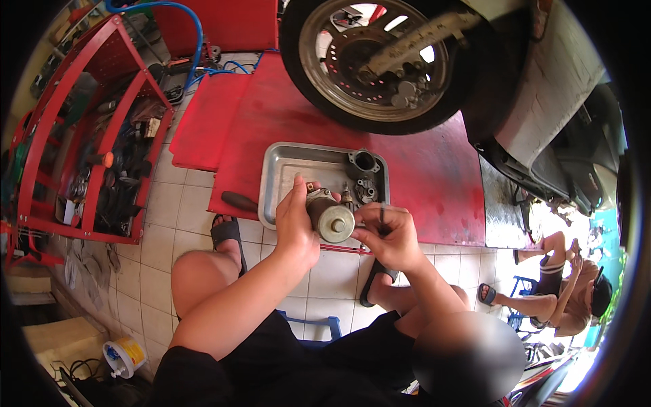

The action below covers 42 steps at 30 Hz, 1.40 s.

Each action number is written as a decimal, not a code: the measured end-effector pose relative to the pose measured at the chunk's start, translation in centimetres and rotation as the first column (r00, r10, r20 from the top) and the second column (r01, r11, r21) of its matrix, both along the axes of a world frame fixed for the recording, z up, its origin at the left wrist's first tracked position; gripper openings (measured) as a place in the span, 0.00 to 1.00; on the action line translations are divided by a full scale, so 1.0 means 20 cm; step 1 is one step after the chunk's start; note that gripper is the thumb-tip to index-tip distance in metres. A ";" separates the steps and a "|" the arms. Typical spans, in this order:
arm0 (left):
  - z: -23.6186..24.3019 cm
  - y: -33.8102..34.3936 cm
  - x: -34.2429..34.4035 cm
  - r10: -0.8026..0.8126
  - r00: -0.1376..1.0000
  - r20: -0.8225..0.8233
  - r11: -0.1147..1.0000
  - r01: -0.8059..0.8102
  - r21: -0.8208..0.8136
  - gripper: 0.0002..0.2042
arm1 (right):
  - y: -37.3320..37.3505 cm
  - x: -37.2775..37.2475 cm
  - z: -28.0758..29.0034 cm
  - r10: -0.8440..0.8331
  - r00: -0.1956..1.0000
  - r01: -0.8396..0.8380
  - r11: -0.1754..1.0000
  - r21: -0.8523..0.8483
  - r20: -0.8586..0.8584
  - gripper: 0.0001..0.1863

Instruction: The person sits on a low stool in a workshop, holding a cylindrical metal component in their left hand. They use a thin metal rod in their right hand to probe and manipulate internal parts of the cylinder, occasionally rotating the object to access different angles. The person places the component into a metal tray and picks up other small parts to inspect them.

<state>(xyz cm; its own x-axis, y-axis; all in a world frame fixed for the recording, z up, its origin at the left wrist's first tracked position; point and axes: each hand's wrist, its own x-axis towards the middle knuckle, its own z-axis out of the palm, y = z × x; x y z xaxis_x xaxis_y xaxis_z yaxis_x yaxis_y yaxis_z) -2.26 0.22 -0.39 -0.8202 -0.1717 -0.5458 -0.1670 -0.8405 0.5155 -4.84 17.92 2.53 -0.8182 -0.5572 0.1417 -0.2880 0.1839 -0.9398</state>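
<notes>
My left hand (297, 224) is closed round a greasy metal engine part (335, 222) that looks like a carburetor. Its round, dull end cap with a central boss faces up toward me. At the cap's right side, my right hand (390, 234) pinches its thumb and fingers together. Whatever lies between those fingertips is too small or hidden to name. Under and beyond both hands is a shallow metal tray (271, 178). A black part with a round opening (364, 163) stands at the tray's far right, and small metal fittings (367, 190) lie nearer.
A dark tool handle (239, 201) lies left of the tray on a red platform (434, 183). Above it looms a motorcycle wheel (376, 68). A red rack (102, 149) of tools stands at left. Another person (576, 295) sits at right. A white bucket (125, 356) is lower left.
</notes>
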 end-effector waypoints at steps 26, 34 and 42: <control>-0.02 -0.03 0.01 -0.018 0.989 0.147 0.996 0.006 0.085 0.19 | -0.10 0.01 -0.02 -0.040 0.987 0.067 0.982 0.176 -0.153 0.10; -0.03 -0.02 0.01 0.005 0.987 0.159 0.994 -0.022 0.109 0.19 | -0.11 0.01 -0.05 -0.038 0.961 0.085 0.983 0.164 -0.273 0.13; -0.02 -0.02 0.01 -0.007 0.993 0.120 0.993 -0.007 0.118 0.20 | -0.09 0.00 -0.07 -0.033 0.955 0.082 0.984 0.156 -0.296 0.16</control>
